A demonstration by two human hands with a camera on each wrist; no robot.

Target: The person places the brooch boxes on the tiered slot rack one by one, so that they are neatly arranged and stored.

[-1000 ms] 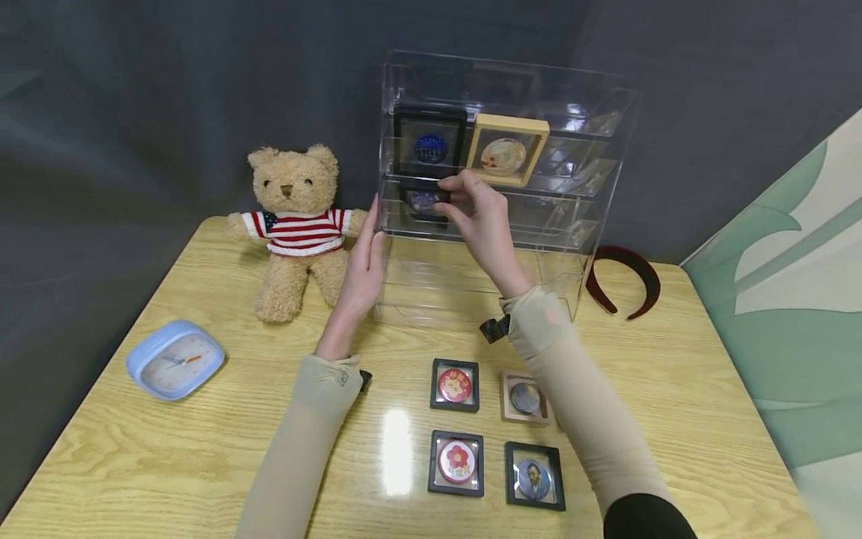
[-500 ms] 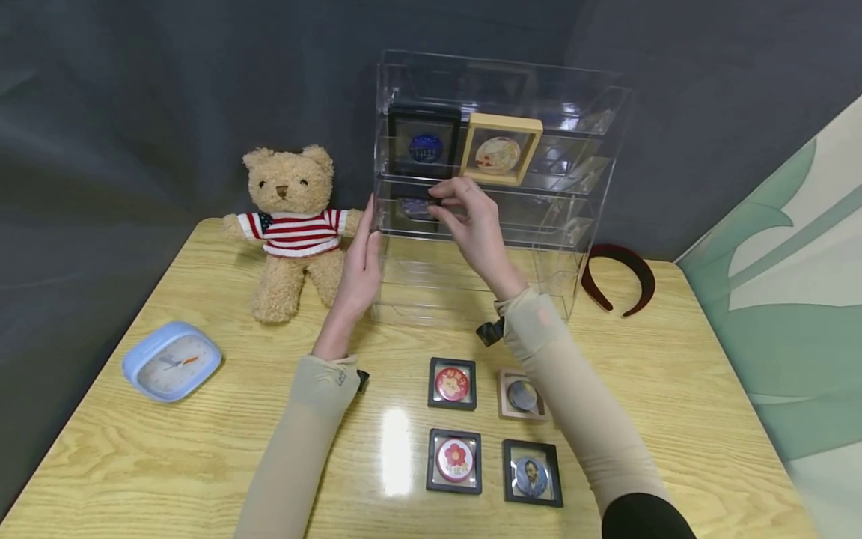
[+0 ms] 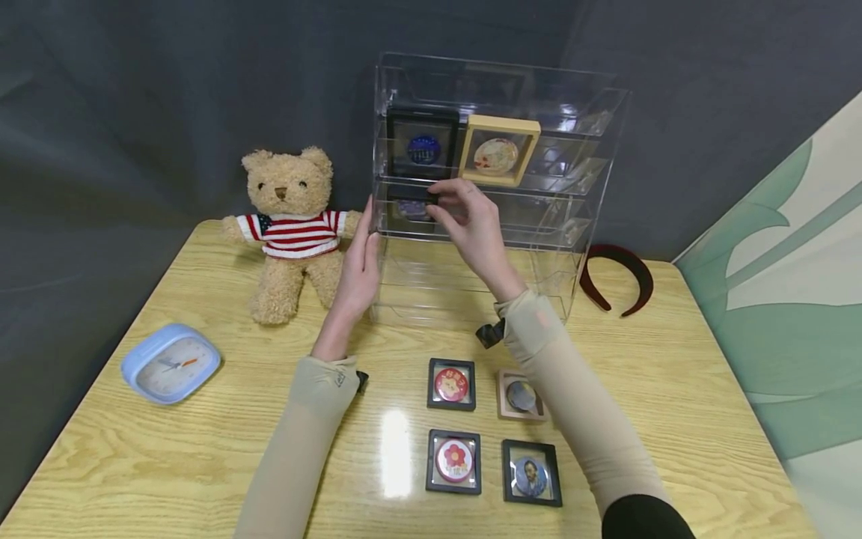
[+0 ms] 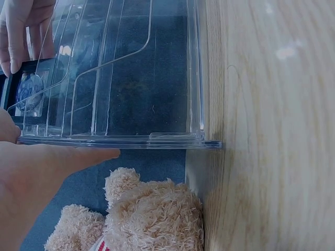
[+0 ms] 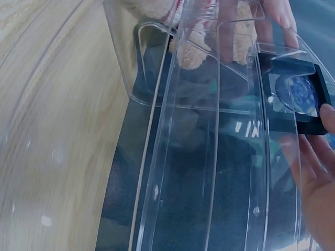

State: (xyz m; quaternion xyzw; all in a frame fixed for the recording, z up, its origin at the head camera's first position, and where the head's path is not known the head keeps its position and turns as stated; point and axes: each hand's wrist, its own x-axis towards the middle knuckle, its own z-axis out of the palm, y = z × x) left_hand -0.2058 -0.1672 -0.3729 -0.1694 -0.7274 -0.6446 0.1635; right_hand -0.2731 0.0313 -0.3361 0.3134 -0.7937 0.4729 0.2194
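Observation:
A clear acrylic display rack [image 3: 552, 213] stands at the back of the table. My left hand [image 3: 359, 277] lies along its left side panel, fingers straight against the plastic. My right hand [image 3: 474, 224] pinches the right edge of a small black-framed case [image 5: 293, 123] between thumb and fingers; a round blue swirl-patterned badge [image 5: 297, 95] shows inside. That case sits at the left end of a rack tier, partly hidden by the fingers in the head view. On the tier above, a black frame with a dark-blue badge [image 3: 423, 150] stands beside a yellow frame [image 3: 532, 142] with a pale badge.
Several framed badges lie on the table, including a red one [image 3: 450, 384], a flower one [image 3: 454, 460] and a portrait one [image 3: 531, 477]. A teddy bear [image 3: 289, 232] sits left of the rack, a blue clock [image 3: 171, 364] nearer, a dark-red headband [image 3: 622, 262] at right.
My right hand has shifted slightly left and the pinched black-framed case has moved with it toward the rack's left end. My left hand stays against the side panel.

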